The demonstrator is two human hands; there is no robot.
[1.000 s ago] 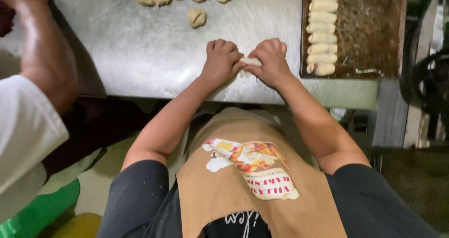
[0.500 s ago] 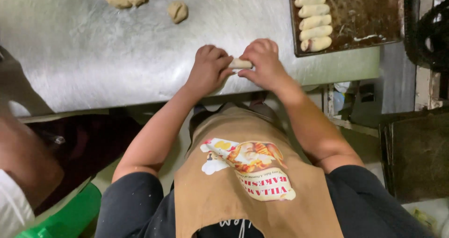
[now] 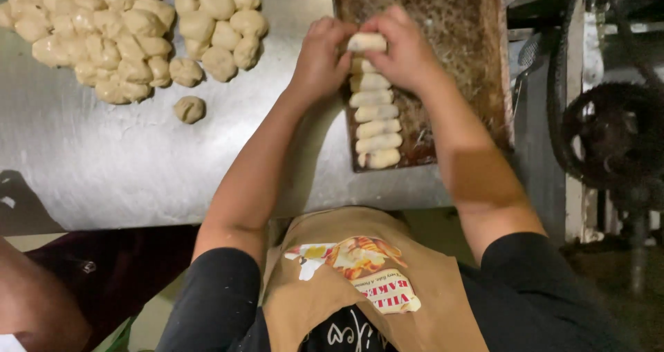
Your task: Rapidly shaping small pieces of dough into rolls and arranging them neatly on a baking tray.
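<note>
Upper centre: left hand and right hand, arms extended, each grip pinching 1 dough roll above the baking tray.

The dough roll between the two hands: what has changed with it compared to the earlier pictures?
Both hands, left hand and right hand, carried the dough roll from the metal table rightward onto the dark tray, at the far end of the row of shaped rolls. They still hold it. The heap of dough pieces looks unchanged.
</note>
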